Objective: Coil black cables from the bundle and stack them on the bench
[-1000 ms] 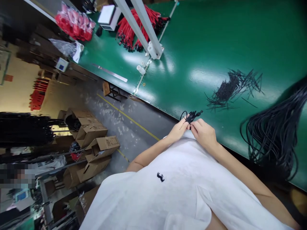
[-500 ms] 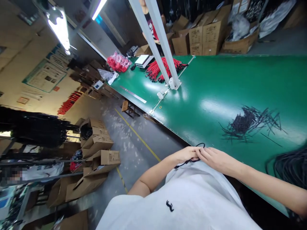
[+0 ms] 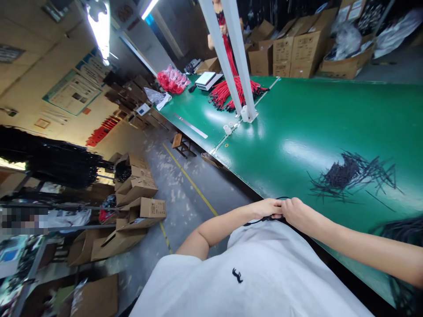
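Close in front of my white shirt, both hands meet at the table's front edge. My left hand (image 3: 268, 208) is closed, its fingers pinching a thin black cord (image 3: 254, 223). Against its fingertips, my right hand (image 3: 297, 213) is closed on the same cord, with fingers curled over it. Part of the cord loops out above the hands and part hangs below the left one; the stretch between the fingers is hidden. Beyond the right hand, a loose pile of thin black strips (image 3: 342, 174) lies on the green table (image 3: 297, 123). A bundle of black cords (image 3: 405, 231) rests at the right edge.
Two white posts (image 3: 243, 61) rise from the table. Behind them lie red cords (image 3: 224, 93), a white box-shaped device (image 3: 209, 81) and red bagged goods (image 3: 172, 80). Another person (image 3: 222, 26) stands there. Cardboard boxes (image 3: 306, 46) line the back; more boxes (image 3: 142, 211) and a stool (image 3: 182, 144) stand left.
My right fingers have curled in more tightly at the left fingertips, and the cord's upper loop looks flatter. The view has shifted slightly. The person beyond the posts now holds up red cords.
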### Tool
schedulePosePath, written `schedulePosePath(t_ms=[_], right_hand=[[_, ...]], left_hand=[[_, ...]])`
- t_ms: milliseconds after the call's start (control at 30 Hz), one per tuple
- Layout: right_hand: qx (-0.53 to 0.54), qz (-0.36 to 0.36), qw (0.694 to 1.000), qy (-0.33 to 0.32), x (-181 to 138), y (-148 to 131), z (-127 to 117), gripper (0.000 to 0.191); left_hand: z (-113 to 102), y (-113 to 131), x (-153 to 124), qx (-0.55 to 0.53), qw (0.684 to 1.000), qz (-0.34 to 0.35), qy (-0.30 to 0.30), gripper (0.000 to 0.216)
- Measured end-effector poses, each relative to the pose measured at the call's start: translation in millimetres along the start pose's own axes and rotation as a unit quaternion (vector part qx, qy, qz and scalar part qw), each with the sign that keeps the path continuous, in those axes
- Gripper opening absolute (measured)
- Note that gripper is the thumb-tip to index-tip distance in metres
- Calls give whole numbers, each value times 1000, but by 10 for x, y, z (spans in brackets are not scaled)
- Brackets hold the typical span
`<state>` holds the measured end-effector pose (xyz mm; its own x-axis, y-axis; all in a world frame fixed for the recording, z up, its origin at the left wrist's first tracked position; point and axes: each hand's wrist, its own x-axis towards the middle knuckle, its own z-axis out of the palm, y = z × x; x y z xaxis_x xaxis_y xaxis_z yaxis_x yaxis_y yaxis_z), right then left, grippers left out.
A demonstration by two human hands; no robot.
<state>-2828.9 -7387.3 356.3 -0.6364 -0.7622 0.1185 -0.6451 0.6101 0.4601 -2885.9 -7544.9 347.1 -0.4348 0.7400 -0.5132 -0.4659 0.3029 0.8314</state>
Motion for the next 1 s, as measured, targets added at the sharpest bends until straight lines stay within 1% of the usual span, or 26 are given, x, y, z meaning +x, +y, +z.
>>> schedulePosePath(t_ms=[33, 100, 167, 200, 233, 300, 333, 367, 433, 467, 533, 600, 633, 667, 700, 767, 800, 833, 867, 900, 933, 967, 1000], right_hand=[[22, 3, 999, -23, 10, 19, 7, 38], [102, 12, 991, -86, 29, 88, 7, 29], [187, 52, 967, -164, 48, 195, -9, 24], [217, 80, 952, -198, 61, 259, -18, 23], [234, 108, 940, -225, 78, 327, -27, 24], [235, 160, 924, -255, 133, 467, -38, 28], [230, 182, 920, -261, 168, 533, -39, 31], [226, 202, 915, -265, 206, 593, -38, 34], [228, 241, 904, -271, 275, 688, -35, 38], [234, 256, 898, -271, 301, 721, -36, 38], [241, 274, 894, -260, 327, 754, -47, 37], [234, 267, 904, -240, 329, 747, -64, 36], [227, 255, 912, -227, 326, 732, -71, 35], [221, 238, 921, -216, 323, 712, -72, 35], [216, 220, 928, -209, 322, 688, -67, 35], [211, 188, 937, -204, 326, 641, -39, 36], [211, 177, 939, -205, 333, 621, -18, 35], [212, 171, 939, -208, 341, 607, 3, 35], [213, 170, 939, -210, 352, 600, 23, 34], [213, 173, 938, -211, 365, 602, 41, 34], [212, 179, 937, -213, 380, 614, 55, 33], [208, 192, 935, -216, 394, 634, 65, 33], [203, 204, 933, -216, 407, 660, 72, 33]], left_hand=[[13, 1, 16, 14, 1000, -5, 2, 30], [41, 5, 39, 56, 998, -5, 12, 19], [73, 14, 64, 112, 993, 16, 24, 11], [89, 19, 85, 139, 989, 29, 38, 13], [105, 23, 116, 162, 984, 42, 61, 26], [128, 28, 204, 194, 971, 62, 124, 57], [133, 29, 256, 198, 965, 79, 156, 68], [131, 29, 308, 191, 959, 101, 182, 73], [103, 32, 389, 152, 955, 151, 206, 71], [71, 38, 410, 130, 955, 169, 204, 68], [-30, 63, 407, 118, 960, 183, 177, 65], [-171, 114, 359, 179, 957, 188, 132, 61], [-245, 148, 330, 236, 945, 193, 118, 57], [-315, 187, 304, 303, 925, 197, 117, 53], [-377, 226, 287, 372, 897, 201, 126, 49], [-459, 295, 287, 496, 828, 209, 159, 45], [-476, 318, 306, 543, 793, 214, 175, 42], [-477, 329, 335, 575, 765, 220, 189, 38], [-461, 327, 373, 592, 747, 224, 201, 34], [-430, 311, 416, 596, 739, 226, 217, 30], [-387, 284, 459, 584, 742, 223, 242, 26], [-335, 246, 495, 555, 756, 213, 274, 22], [-279, 201, 520, 507, 781, 198, 304, 20]])
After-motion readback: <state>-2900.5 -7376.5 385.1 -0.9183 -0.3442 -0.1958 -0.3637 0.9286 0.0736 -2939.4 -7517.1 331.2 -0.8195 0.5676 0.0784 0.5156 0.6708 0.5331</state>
